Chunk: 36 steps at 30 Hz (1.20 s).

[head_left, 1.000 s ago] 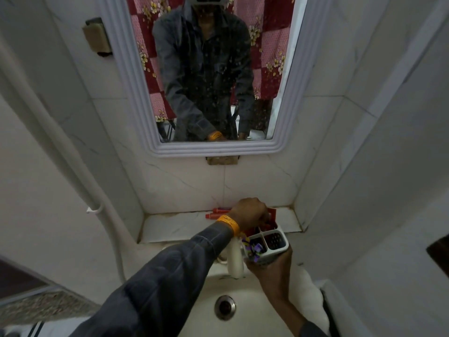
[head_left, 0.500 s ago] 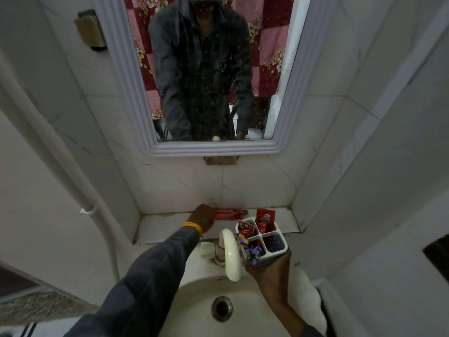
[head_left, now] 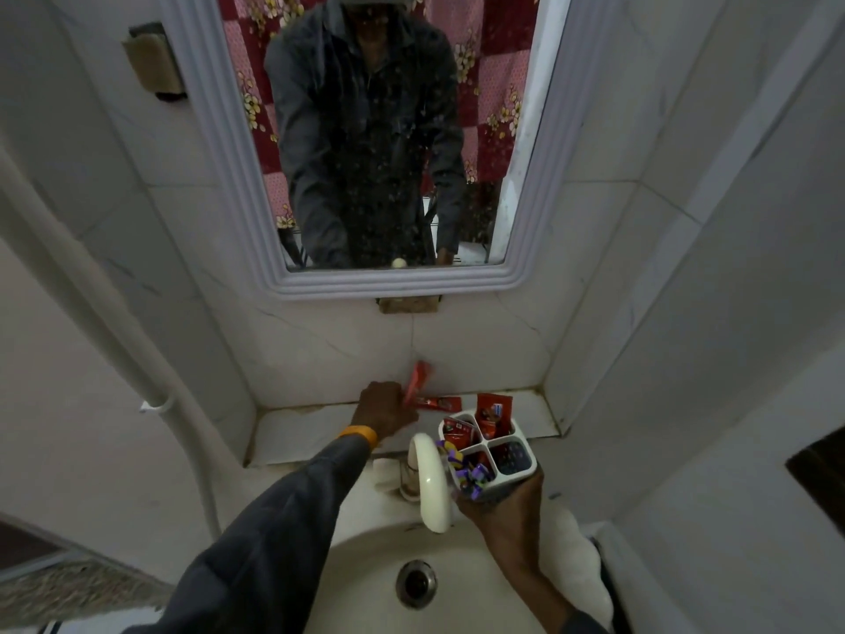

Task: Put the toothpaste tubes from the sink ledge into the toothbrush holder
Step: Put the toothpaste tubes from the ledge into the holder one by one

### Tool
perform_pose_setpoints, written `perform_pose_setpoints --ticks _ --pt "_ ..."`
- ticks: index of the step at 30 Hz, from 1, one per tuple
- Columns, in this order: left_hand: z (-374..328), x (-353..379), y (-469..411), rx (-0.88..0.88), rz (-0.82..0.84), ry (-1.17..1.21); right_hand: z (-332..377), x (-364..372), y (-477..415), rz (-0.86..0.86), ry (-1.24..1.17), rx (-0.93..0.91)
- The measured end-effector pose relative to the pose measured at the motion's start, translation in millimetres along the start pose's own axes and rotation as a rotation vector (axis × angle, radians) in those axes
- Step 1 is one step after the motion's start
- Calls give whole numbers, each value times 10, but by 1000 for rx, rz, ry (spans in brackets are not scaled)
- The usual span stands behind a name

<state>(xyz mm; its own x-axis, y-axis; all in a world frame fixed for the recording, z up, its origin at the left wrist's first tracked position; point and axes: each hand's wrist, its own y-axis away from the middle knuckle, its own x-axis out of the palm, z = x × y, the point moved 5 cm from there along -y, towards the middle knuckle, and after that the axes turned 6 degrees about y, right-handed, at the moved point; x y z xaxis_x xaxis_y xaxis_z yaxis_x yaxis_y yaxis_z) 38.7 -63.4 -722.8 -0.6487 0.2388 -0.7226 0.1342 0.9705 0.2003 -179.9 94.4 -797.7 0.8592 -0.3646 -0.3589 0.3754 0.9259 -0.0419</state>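
Note:
My left hand (head_left: 386, 409) is closed around a red toothpaste tube (head_left: 418, 381), tilted upward against the back wall above the sink ledge (head_left: 297, 427). Another red tube (head_left: 436, 403) lies flat on the ledge just right of that hand. My right hand (head_left: 500, 505) grips the white four-compartment toothbrush holder (head_left: 523, 455) from below, over the basin's right side. Two back compartments hold red tubes (head_left: 489, 414), the front left one holds purple items (head_left: 466, 473), and the front right one looks dark and bare.
A cream curved tap (head_left: 430, 482) stands between my hands, close to the holder. The white basin with its drain (head_left: 415, 583) is below. A framed mirror (head_left: 379, 130) hangs above the ledge. A white pipe (head_left: 137, 359) runs down the left wall.
My left hand left the holder, reached to the ledge, closed on a red tube and lifted its end up. The holder has stayed in my right hand.

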Motion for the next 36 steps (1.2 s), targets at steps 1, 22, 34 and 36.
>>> perform_pose_setpoints --ticks 1,22,34,36 --pt "-106 -109 37 18 -14 115 18 -2 18 5 -16 -15" --pt "-1415 395 377 511 374 -187 109 -27 40 -86 25 32" --pt "-215 -77 -254 150 1 -221 69 29 49 -5 -31 -50" --pt "-33 61 -262 122 53 -321 45 33 46 -7 -36 -68"
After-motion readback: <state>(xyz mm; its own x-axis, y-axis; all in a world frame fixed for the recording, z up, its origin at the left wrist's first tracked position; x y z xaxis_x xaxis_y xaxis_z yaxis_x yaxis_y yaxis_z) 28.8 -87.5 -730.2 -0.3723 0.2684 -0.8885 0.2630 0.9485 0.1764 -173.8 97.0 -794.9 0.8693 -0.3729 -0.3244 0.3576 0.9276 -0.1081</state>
